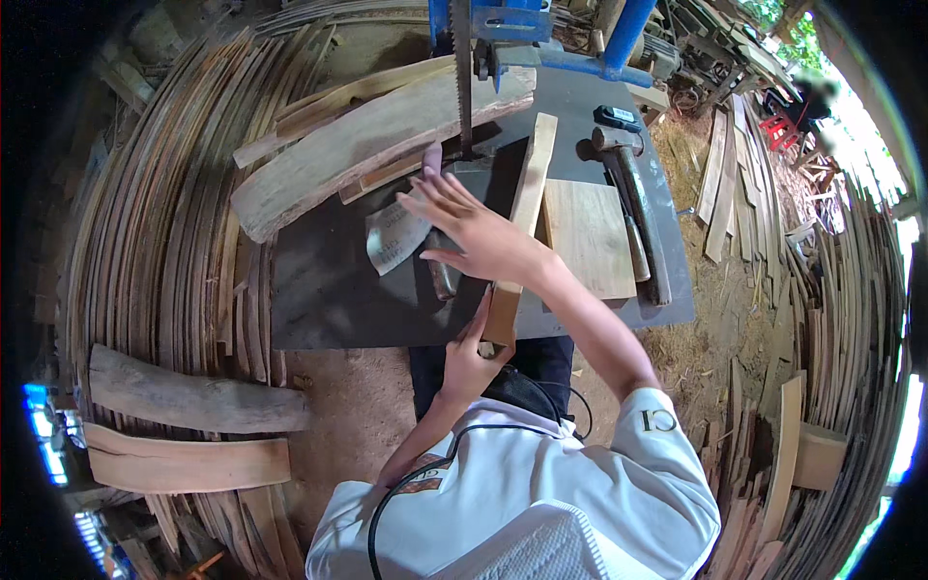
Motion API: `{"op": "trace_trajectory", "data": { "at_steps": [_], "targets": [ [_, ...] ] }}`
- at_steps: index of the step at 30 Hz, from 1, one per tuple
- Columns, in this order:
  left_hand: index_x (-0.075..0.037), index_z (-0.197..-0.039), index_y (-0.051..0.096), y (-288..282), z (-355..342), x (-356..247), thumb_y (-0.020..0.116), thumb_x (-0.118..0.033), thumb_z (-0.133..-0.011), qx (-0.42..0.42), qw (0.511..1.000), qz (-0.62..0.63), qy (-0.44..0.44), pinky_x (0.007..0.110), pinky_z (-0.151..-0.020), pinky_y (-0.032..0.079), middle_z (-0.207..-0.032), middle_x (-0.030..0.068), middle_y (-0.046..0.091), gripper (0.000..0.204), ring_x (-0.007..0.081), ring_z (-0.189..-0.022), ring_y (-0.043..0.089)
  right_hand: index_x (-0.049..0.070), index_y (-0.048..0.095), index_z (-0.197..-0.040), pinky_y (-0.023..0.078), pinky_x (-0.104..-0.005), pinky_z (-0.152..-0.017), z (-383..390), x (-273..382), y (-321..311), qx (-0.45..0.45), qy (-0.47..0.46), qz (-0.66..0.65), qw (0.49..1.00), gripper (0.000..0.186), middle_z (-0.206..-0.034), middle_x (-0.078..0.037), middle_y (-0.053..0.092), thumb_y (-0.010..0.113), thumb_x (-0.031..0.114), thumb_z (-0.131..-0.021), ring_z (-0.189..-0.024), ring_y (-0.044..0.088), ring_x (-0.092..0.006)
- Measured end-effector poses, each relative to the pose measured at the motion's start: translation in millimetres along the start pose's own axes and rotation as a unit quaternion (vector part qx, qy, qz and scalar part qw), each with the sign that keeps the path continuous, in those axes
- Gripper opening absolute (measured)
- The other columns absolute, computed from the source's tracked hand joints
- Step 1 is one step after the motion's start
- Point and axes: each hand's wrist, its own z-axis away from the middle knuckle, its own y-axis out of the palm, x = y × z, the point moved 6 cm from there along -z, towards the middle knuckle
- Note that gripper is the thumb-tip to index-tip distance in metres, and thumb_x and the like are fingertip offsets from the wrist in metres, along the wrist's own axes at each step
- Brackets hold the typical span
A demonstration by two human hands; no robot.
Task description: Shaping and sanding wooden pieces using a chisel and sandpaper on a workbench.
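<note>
Left hand (471, 360): fingers closed on near end of wooden strip (522, 208), lying lengthwise on table (329, 290). Right hand (474, 232): fingers spread, empty, close beside bandsaw blade (462, 77). Risk: reaching hand may meet blade teeth.

Matt metal table (329, 290), rough wood plank (367, 145), prob. unfinished.
</note>
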Motion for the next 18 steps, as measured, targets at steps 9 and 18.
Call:
{"op": "trace_trajectory", "data": {
  "at_steps": [9,18],
  "targets": [
    [0.002,-0.144,0.043,-8.0,-5.3,-6.1,0.079,-0.017,-0.078,0.006,1.0,0.007,0.022,0.04,-0.086,0.057,-0.129,0.0249,0.06,0.078,0.0379,-0.105,0.067,-0.004,0.064,-0.117,0.055,-0.0272,-0.075,164.2,0.1,-45.4,-0.388,0.329,-0.122,0.852,0.026,-0.089,-0.012,0.073,0.056,-0.003,-0.092,-0.08,0.071,-0.0162],
    [0.003,-0.143,0.044,38.8,-40.5,-87.9,0.087,-0.011,-0.061,0.061,0.971,-0.035,0.228,0.042,-0.109,0.043,-0.143,0.0221,0.049,0.094,0.0327,-0.133,0.05,-0.005,0.064,-0.11,0.054,-0.0265,-0.066,240.4,10.4,-73.3,-0.543,0.367,-0.087,0.75,0.019,-0.081,-0.012,0.071,0.053,0.003,-0.096,-0.07,0.069,-0.0159]
  ]
}}
